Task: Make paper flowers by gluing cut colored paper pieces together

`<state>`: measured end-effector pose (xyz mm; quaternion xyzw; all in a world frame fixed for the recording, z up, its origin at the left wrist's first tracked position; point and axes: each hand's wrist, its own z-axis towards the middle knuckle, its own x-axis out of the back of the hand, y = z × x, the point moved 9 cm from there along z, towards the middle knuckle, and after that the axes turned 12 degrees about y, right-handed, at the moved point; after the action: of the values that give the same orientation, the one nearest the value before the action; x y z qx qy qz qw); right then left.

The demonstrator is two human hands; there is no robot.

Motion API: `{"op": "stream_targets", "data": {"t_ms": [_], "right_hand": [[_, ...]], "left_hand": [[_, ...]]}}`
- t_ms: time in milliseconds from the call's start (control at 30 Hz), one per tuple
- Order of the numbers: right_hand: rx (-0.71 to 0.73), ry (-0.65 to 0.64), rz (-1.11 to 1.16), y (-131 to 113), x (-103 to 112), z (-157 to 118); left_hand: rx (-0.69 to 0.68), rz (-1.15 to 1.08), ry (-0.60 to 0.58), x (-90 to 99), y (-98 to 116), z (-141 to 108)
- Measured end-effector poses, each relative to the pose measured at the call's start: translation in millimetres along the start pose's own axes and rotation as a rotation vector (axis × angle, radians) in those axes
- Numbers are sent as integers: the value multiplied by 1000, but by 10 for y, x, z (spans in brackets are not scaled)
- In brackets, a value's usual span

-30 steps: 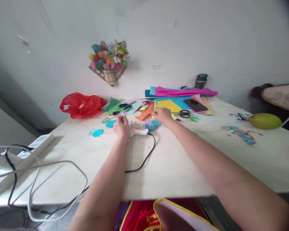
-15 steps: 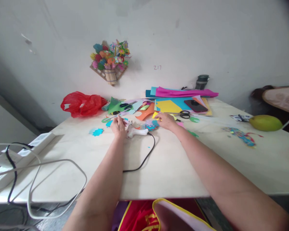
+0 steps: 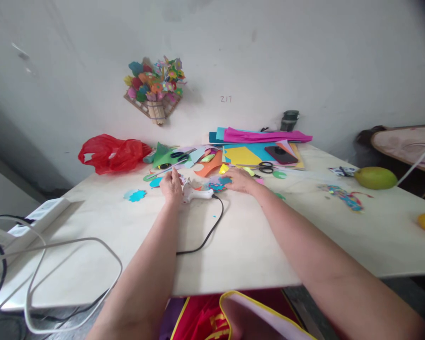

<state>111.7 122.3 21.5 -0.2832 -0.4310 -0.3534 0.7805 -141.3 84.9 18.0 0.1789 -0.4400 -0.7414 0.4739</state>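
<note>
My left hand is on the table with its fingers curled together; what they hold, if anything, is hidden. Right beside it a white glue gun lies on its side, its black cord running toward the table's front edge. My right hand has its bent fingertips closed on the edge of a small blue paper piece. Just left of that is a patterned blue scalloped cutout. A yellow paper piece lies beyond the right fingertips. Blue flower-shaped cutouts lie left of my left hand.
Behind the hands are scissors, coloured sheets, a phone and a red plastic bag. A decorated paper strip and a green mango lie right. A white power strip and loose cables occupy the left.
My right hand has moved from the yellow paper piece down to the blue one, leaving the yellow piece on the table. My left hand stays by the glue gun. The view has shifted slightly right.
</note>
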Motion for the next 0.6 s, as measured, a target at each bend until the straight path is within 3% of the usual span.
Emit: {"op": "stream_targets", "data": {"t_ms": [200, 600], "right_hand": [[-39, -63, -68, -15, 18, -45], [-118, -55, -168, 98, 22, -15]], "left_hand": [[69, -38, -35, -19, 45, -47], [79, -36, -67, -13, 119, -91]]}}
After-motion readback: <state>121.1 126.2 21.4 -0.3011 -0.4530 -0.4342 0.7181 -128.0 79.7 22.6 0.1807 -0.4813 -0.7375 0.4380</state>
